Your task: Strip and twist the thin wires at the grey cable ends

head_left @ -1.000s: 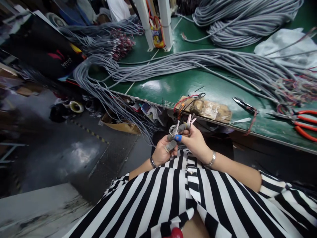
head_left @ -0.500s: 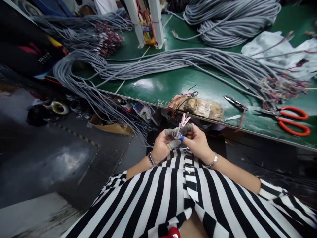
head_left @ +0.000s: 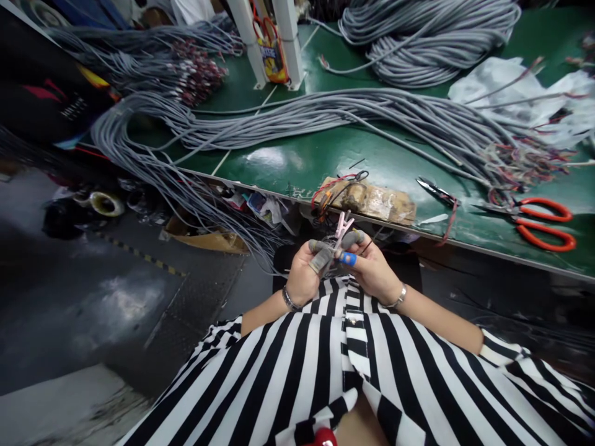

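My left hand, in grey finger cots on thumb and forefinger, pinches a small tangle of thin wires in front of my lap. Opposite it, my right hand closes on the same wires, with a blue wrap round its thumb. Both sets of fingertips almost meet. A pink clothespin stands up just beyond the fingertips; its lower end is hidden. Past it, at the bench edge, lies a tape-covered wooden block. What the fingertips cover is too small to make out.
Long grey cables run across the green bench and droop over its left edge. Pliers and red-handled scissors lie at right. Coiled cable and a plastic bag sit behind. An open carton is below.
My left thumb has moved up onto the wires, and my right thumb with its blue wrap now shows more fully. The view has shifted slightly; the bench items look unmoved.
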A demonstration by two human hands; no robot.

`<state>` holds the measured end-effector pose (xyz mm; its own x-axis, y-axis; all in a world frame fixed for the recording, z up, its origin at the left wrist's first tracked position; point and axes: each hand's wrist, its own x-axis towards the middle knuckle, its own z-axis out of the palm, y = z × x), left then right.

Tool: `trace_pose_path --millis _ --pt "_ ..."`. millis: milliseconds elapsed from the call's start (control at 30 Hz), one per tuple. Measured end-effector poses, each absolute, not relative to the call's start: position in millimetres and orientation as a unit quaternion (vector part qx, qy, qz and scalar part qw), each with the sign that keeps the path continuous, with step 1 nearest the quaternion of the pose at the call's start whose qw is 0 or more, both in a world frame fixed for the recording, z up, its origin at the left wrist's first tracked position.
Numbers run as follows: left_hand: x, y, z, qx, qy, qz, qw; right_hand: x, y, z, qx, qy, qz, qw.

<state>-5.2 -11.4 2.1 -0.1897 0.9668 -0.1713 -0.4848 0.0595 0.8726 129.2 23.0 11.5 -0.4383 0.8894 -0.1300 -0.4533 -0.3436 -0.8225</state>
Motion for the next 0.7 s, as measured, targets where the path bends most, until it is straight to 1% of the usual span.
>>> trace_pose_path --millis 100,167,233,333,400,467,533,600,700 --pt "-13 -16 3 0.433 0.482 0.594 0.477 132 24 12 -0.268 -0.325 0.816 0.396" --pt "-20 -17 2 0.495 0.508 0.555 0.435 136 24 10 -0.276 -0.354 0.799 0.4" --pt "-23 -17 0 0.511 0.533 0.532 0.414 140 25 7 -0.293 -0.446 0.742 0.405" --pt "-21 -14 -2 0.447 0.545 0.552 0.446 144 29 6 -0.297 -0.625 0.615 0.378" --pt "-16 -12 -3 0.364 0.53 0.582 0.497 144 31 6 -0.29 -0.679 0.567 0.365" --pt "-11 -10 -4 0.305 0.513 0.607 0.525 141 33 7 -0.293 -0.647 0.593 0.378" --pt "-10 -10 -5 0.306 0.513 0.614 0.517 136 33 8 -0.307 -0.562 0.658 0.395" --pt "-14 -10 -7 0.368 0.53 0.6 0.473 133 32 7 -0.318 -0.486 0.707 0.403" --pt "-23 -11 -10 0.485 0.563 0.565 0.359 131 29 3 -0.324 -0.448 0.726 0.408"
